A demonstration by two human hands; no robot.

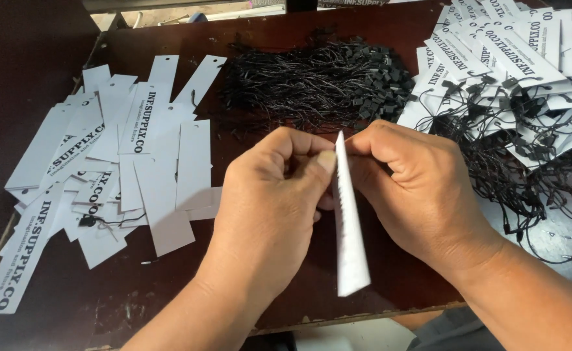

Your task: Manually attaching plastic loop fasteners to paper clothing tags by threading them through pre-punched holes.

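Head view: the left hand (269,195) and right hand (416,188) pinch the top of one long white paper tag (349,221), seen edge-on between them; any string is hidden. Left of the grip lie unstrung white tags (136,162), beyond it loose black string fasteners (318,81), right of it the strung tags (513,78), so judging by both heaps, much remains.

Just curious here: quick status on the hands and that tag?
Left hand and right hand both pinch one white tag, edge-on. Black strings behind. Nothing in the way.

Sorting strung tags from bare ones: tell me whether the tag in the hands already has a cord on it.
Cannot tell. The white tag shows edge-on, its top pinched between both hands' fingers, which hide any cord.
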